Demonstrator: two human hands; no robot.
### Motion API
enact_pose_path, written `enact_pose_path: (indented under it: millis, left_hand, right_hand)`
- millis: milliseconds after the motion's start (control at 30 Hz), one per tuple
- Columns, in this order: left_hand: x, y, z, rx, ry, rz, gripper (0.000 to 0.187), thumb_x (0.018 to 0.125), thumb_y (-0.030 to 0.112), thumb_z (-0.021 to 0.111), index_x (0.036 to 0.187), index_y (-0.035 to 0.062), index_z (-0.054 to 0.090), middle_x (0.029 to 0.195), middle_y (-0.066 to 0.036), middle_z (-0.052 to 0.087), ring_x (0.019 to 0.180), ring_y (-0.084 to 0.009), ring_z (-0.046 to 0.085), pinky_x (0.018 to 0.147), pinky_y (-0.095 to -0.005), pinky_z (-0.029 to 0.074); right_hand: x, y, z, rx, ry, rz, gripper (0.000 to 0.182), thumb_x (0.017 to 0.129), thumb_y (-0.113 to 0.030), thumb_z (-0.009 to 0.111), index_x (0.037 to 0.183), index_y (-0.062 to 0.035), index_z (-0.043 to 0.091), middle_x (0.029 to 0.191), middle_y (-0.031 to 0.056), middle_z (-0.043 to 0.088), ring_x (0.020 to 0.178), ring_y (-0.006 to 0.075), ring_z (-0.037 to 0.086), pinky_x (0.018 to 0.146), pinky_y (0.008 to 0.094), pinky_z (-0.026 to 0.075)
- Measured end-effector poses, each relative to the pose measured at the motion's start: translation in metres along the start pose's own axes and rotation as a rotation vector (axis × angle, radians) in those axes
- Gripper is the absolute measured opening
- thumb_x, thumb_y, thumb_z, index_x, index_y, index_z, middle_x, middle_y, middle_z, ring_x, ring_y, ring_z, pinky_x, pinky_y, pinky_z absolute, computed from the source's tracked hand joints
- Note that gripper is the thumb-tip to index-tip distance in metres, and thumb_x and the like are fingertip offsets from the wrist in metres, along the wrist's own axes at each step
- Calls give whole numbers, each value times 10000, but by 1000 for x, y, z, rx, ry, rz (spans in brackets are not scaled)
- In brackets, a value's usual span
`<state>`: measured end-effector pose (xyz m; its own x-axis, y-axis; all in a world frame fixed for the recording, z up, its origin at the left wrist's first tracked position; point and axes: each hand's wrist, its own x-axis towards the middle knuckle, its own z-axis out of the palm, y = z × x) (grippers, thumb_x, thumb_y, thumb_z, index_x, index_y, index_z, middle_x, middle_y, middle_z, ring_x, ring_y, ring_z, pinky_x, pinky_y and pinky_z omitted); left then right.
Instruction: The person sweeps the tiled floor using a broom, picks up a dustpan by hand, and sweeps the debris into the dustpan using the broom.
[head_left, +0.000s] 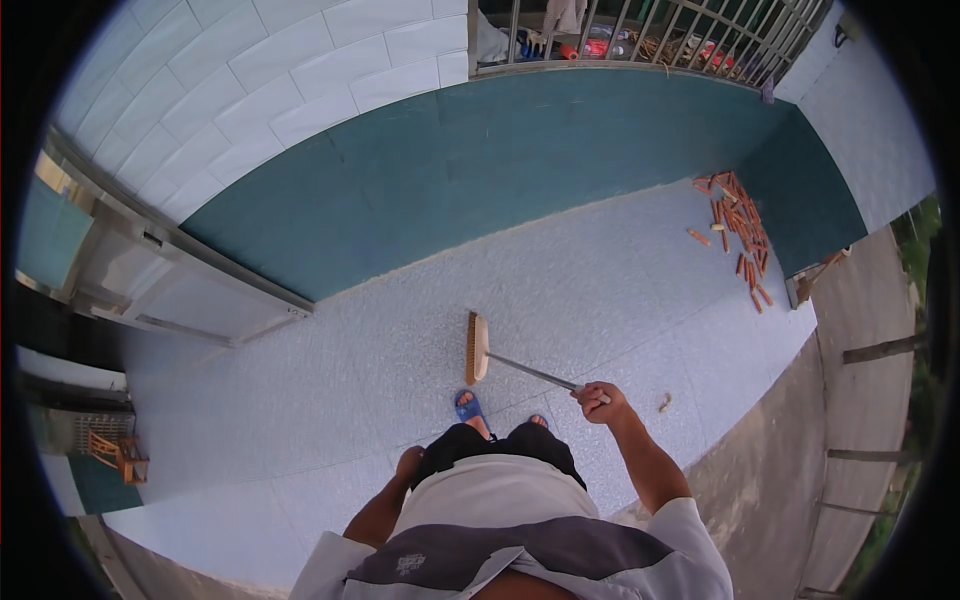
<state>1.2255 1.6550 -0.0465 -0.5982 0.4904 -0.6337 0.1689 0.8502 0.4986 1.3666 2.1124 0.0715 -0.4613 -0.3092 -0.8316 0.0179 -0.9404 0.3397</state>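
My right hand (598, 402) is closed around the end of the grey handle of a push broom (481, 348). The broom's pale head lies in front of my feet, its brown bristles facing left. It rests over the light speckled floor (400, 330), close to my blue sandal (469, 406). Down at my left side, my left hand (410, 460) hangs beside my dark shorts, and its fingers are mostly hidden. A small pale scrap (665, 402) lies on the floor right of my right hand.
Reddish-brown stick-like pieces (740, 225) are heaped in the far right corner by the green wall (480, 170). A white-framed door (190, 270) stands at left, with a small wooden chair (120, 455) below it. Window bars (650, 40) run above the wall. The floor's edge drops toward concrete (770, 440) at right.
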Motion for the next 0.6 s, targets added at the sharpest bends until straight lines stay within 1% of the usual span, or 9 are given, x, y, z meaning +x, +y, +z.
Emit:
enact_pose_path:
  millis: [67, 133, 167, 233, 300, 367, 400, 533, 600]
  left_hand:
    - [17, 5, -8, 46, -13, 47, 242, 696, 228, 474, 788, 28, 575, 823, -187, 557, 806, -336, 521, 706, -398, 405]
    - [33, 6, -11, -186, -29, 6, 244, 699, 233, 471, 789, 32, 576, 810, -188, 558, 805, -334, 524, 700, -398, 405]
    - [38, 6, -13, -183, -35, 17, 244, 699, 233, 471, 789, 32, 576, 810, -188, 558, 805, -334, 524, 700, -398, 405]
    - [49, 13, -18, -167, -45, 158, 254, 698, 242, 473, 790, 28, 575, 798, -192, 558, 795, -336, 527, 693, -398, 406]
    - [46, 22, -25, -98, -49, 203, 255, 697, 243, 472, 784, 27, 576, 793, -194, 558, 792, -336, 528, 692, -398, 406]
    - [47, 29, -33, -29, -50, 239, 256, 696, 244, 472, 778, 26, 577, 789, -195, 558, 790, -335, 529, 690, -398, 407]
    - [47, 23, -30, -6, -60, 221, 255, 694, 246, 473, 770, 28, 580, 789, -196, 559, 788, -337, 530, 692, -397, 407]
    - [41, 13, -28, 53, -75, 114, 258, 688, 258, 474, 747, 34, 587, 789, -194, 563, 777, -334, 532, 693, -396, 407]
    - [37, 5, -25, 74, -59, 79, 260, 686, 260, 471, 737, 34, 590, 793, -194, 563, 775, -333, 533, 693, -397, 408]
  right_hand:
    - [-29, -7, -18, -1, -22, -44, 196, 776, -91, 343, 910, 53, 349, 484, -25, 376, 335, 49, 375, 287, 168, 245]
    - [-44, -4, -26, 14, -18, -179, 143, 772, -88, 329, 850, 29, 357, 480, -30, 379, 341, 45, 380, 290, 169, 250]
    - [-44, -1, -26, 21, -20, -189, 143, 772, -88, 329, 850, 29, 357, 480, -30, 379, 341, 45, 380, 290, 169, 250]
    - [-41, 15, -9, -19, -55, -248, 93, 761, -74, 333, 801, 5, 364, 473, -35, 379, 343, 44, 378, 296, 170, 254]
    - [-27, 41, 20, -125, 23, -282, 40, 744, -66, 373, 744, -29, 387, 467, -39, 373, 358, 48, 370, 312, 174, 253]
    - [-9, 70, 44, -265, 93, -385, 141, 744, -74, 381, 604, -84, 373, 479, -26, 385, 392, 59, 382, 351, 204, 277]
    - [-2, 83, 55, -307, 152, -428, 148, 741, -65, 382, 596, -89, 370, 481, -22, 384, 396, 62, 380, 355, 208, 274]
    - [6, 106, 84, -276, -24, -337, 104, 739, -58, 387, 637, -77, 394, 486, -27, 376, 398, 52, 371, 357, 194, 263]
    - [14, 111, 101, -243, -144, -131, 23, 732, -47, 403, 715, -59, 413, 487, -40, 358, 390, 38, 355, 356, 181, 248]
